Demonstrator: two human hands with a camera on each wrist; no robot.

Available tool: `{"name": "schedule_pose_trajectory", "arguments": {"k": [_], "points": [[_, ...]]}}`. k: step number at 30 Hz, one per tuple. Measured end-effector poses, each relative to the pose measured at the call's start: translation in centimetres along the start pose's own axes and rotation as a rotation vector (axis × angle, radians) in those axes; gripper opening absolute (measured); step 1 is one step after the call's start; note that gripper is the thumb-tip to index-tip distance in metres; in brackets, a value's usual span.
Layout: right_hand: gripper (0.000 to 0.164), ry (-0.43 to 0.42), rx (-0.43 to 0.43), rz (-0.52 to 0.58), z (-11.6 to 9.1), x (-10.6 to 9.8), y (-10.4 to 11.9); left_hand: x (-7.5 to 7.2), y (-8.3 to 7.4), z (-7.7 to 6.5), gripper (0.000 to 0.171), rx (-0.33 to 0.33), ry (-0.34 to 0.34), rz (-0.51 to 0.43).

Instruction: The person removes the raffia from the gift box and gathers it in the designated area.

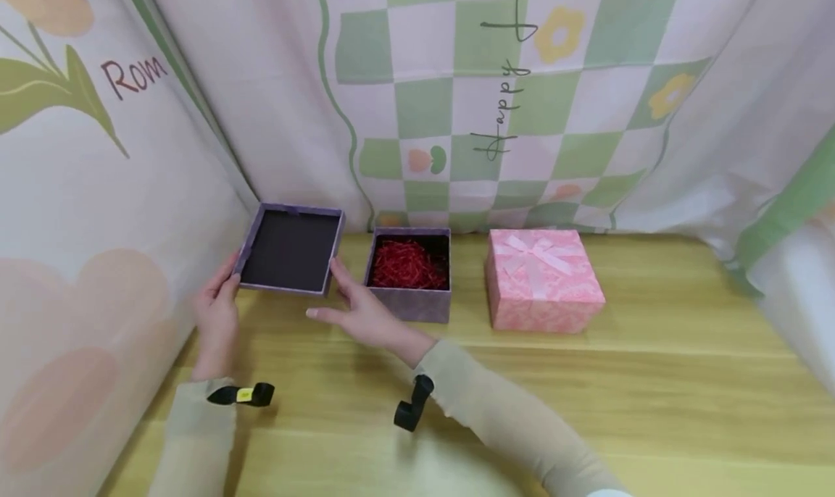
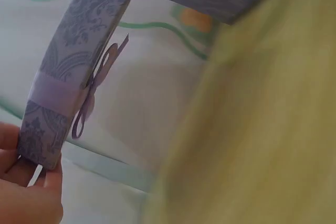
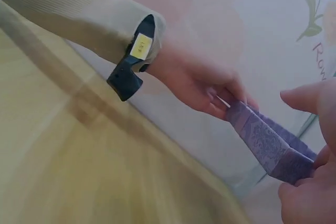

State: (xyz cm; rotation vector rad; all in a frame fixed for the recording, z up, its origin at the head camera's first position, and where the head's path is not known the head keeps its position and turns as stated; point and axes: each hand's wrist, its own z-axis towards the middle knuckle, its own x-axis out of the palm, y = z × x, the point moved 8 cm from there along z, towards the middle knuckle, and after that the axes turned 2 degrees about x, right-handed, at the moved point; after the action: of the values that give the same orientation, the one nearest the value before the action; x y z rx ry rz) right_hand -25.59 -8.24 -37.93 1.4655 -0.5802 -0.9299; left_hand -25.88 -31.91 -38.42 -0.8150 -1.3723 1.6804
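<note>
A purple box lid (image 1: 290, 249) is held above the table's left part, its dark inside facing up. Patterned sides and a ribbon bow on the lid (image 2: 73, 61) show in the left wrist view. My left hand (image 1: 218, 312) grips the lid's near left corner between thumb and fingers. At the opposite side, my right hand (image 1: 368, 312) touches the lid's edge with its fingers, the thumb (image 3: 302, 98) stretched away from it. Just right of the lid stands the matching purple box (image 1: 417, 305), uncovered, with red shredded paper (image 1: 406, 264) inside.
A closed pink box (image 1: 548, 301) with a ribbon bow stands further right on the wooden table (image 1: 639, 395). Printed curtains (image 1: 424, 106) hang along the table's back and left sides. Both wrists wear black straps (image 1: 412, 406) with small cameras.
</note>
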Motion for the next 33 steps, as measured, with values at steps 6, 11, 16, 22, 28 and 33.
{"name": "schedule_pose_trajectory", "arguments": {"k": [6, 11, 16, 22, 28, 33], "points": [[0.098, 0.021, 0.100, -0.003, -0.1, 1.2, -2.7, -0.2, 3.9, -0.2, 0.042, -0.114, -0.014, 0.056], [0.098, -0.036, 0.141, -0.012, 0.4, 1.1, -5.1, 0.4, 6.3, -0.4, 0.043, -0.214, -0.001, 0.008], [0.100, -0.075, 0.189, -0.041, 0.7, 0.8, -6.9, 0.8, 7.0, -0.3, 0.040, -0.204, 0.023, 0.089], [0.098, -0.101, 0.198, -0.075, 1.2, 0.7, -7.8, 1.0, 7.2, -0.2, 0.040, -0.202, 0.026, 0.129], [0.096, -0.111, 0.184, -0.103, 1.6, 0.7, -7.9, 1.1, 7.3, 0.1, 0.040, -0.220, 0.020, 0.124], [0.096, -0.059, 0.093, -0.251, 0.7, 0.6, -5.9, 0.6, 7.1, 0.2, 0.046, -0.228, -0.016, 0.131]]}}
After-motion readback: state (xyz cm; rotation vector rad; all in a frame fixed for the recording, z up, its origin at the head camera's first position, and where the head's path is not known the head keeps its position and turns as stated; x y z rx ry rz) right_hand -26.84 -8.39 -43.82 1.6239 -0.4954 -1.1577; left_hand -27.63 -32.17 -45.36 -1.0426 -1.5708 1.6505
